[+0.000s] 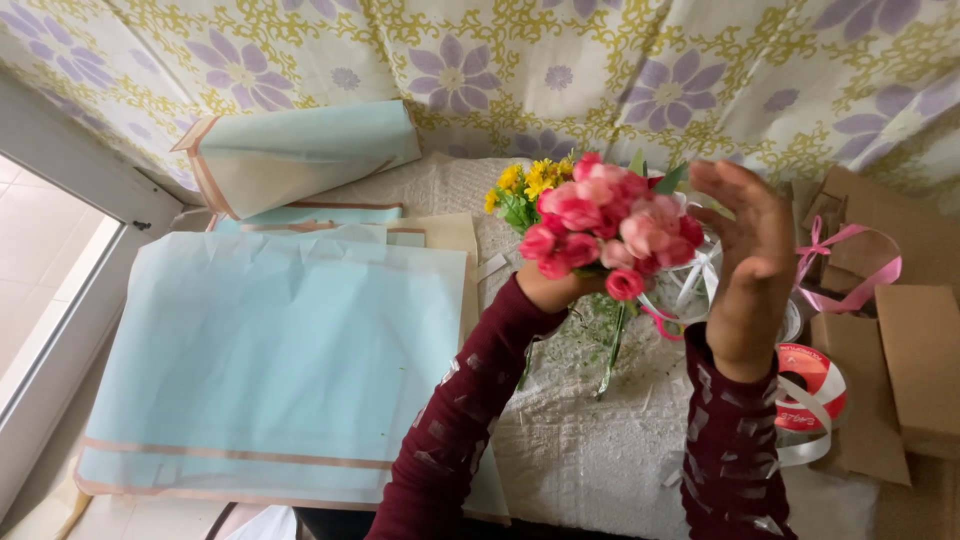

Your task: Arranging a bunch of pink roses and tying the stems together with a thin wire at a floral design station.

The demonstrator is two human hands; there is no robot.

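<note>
My left hand point(548, 290) grips the stems of a bunch of pink and red flowers point(608, 226) and holds it up over the white cloth. My right hand point(745, 262) is raised just right of the blooms, fingers spread, palm toward them, touching or almost touching the outer flowers. A small bunch of yellow flowers point(527, 186) shows behind the pink bunch at its left. Green stems point(612, 345) hang below my left hand.
Light blue wrapping sheets with tan borders point(270, 370) lie at left, and a rolled one point(300, 150) behind. A red-and-white ribbon spool point(812, 390), pink ribbon point(850, 270) and cardboard pieces point(905, 360) sit at right. A flowered curtain point(600, 70) hangs behind.
</note>
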